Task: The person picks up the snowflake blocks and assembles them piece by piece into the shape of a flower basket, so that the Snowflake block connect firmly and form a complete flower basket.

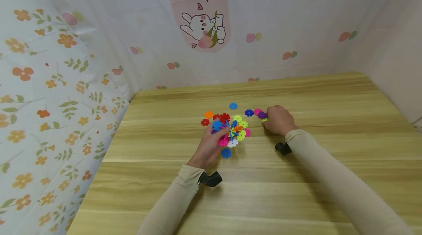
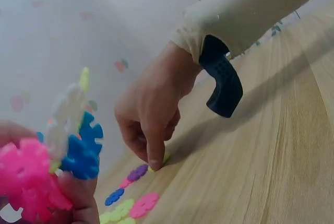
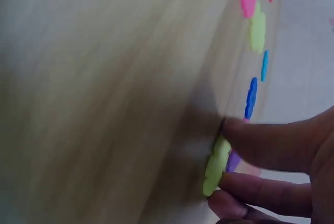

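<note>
My left hand [image 1: 208, 146] grips a cluster of interlocked plastic snowflake discs [image 1: 232, 132] in blue, pink, white, orange and yellow-green. In the left wrist view, a pink disc [image 2: 26, 177] and a blue disc [image 2: 82, 153] of that cluster stick out past the fingers. Farther right, my right hand [image 1: 280, 119] reaches down to the tabletop. Its thumb and fingers pinch a yellow-green disc [image 3: 216, 166] at the wood surface. Right beside that piece lies a purple disc [image 1: 262, 115], partly covered by the fingers in the right wrist view.
Loose discs lie on the wooden table [image 1: 296, 198]: a dark blue disc [image 1: 249, 112], a light blue disc [image 1: 233, 106], an orange disc [image 1: 209, 115], and another blue disc [image 1: 226, 153] nearer the front. Printed cloth [image 1: 132, 26] hangs behind the table's back edge.
</note>
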`<act>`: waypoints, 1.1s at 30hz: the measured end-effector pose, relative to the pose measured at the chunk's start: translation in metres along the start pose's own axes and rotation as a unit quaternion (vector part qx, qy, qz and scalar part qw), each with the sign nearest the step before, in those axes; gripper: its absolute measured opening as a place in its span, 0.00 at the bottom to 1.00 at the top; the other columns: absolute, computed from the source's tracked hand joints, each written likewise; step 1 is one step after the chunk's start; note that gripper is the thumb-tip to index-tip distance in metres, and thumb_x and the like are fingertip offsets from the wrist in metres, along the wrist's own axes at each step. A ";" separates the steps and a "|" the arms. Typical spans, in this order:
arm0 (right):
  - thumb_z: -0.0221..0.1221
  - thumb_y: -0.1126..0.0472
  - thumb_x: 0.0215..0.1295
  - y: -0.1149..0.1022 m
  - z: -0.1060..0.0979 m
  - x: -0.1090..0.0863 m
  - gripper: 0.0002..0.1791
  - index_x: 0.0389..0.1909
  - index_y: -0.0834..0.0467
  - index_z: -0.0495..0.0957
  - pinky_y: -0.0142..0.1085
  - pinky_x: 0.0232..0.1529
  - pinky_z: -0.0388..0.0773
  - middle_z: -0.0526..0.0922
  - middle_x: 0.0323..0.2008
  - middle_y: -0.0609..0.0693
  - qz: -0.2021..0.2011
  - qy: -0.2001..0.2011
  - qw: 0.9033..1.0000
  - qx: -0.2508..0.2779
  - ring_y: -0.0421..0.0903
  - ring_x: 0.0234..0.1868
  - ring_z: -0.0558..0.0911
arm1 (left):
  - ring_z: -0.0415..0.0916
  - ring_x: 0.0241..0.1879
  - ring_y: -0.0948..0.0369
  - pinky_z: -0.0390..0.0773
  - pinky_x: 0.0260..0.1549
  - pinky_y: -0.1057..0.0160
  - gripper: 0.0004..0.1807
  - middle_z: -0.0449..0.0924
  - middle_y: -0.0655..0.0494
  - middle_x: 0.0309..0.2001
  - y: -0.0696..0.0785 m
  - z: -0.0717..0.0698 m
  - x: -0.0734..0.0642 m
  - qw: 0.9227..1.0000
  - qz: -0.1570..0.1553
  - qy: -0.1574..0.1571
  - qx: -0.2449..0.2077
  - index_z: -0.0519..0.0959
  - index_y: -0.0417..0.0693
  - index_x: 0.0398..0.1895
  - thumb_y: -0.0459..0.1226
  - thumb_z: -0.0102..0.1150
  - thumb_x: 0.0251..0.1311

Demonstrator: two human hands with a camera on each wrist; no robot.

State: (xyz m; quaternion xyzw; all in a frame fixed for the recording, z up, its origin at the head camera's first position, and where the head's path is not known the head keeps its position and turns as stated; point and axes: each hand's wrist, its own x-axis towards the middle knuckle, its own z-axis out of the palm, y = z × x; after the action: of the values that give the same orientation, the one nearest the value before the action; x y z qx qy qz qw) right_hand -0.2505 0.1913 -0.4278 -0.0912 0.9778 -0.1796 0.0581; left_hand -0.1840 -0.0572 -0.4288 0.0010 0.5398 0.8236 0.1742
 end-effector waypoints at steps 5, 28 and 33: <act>0.67 0.60 0.51 0.002 0.000 0.000 0.14 0.21 0.64 0.73 0.40 0.24 0.71 0.73 0.23 0.54 -0.001 0.000 1.000 0.027 0.49 0.26 0.70 | 0.68 0.57 0.51 0.72 0.51 0.57 0.32 0.64 0.46 0.59 0.000 0.001 -0.001 1.000 0.007 -0.014 -0.009 0.58 0.50 0.66 0.34 0.58 0.61; 0.58 0.63 0.64 -0.052 -0.033 -0.037 0.11 0.45 0.61 0.78 0.46 0.24 0.78 0.80 0.25 0.56 -0.154 -0.050 0.926 0.340 0.53 0.22 0.79 | 0.73 0.52 0.51 0.74 0.49 0.56 0.26 0.69 0.43 0.55 0.002 0.000 0.000 1.000 0.001 -0.006 -0.019 0.63 0.44 0.59 0.33 0.60 0.59; 0.60 0.65 0.61 -0.058 -0.028 -0.040 0.08 0.41 0.62 0.77 0.40 0.21 0.77 0.79 0.22 0.51 -0.169 -0.010 0.929 0.329 0.47 0.19 0.78 | 0.73 0.52 0.50 0.75 0.48 0.56 0.25 0.69 0.43 0.55 0.003 0.001 0.000 1.000 0.005 -0.006 -0.013 0.63 0.44 0.59 0.34 0.60 0.59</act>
State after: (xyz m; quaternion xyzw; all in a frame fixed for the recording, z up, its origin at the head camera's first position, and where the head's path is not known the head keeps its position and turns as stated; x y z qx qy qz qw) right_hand -0.2069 0.1559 -0.3776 -0.2326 0.8331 -0.4979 0.0630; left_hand -0.1842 -0.0570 -0.4258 0.0068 0.5281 0.8313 0.1734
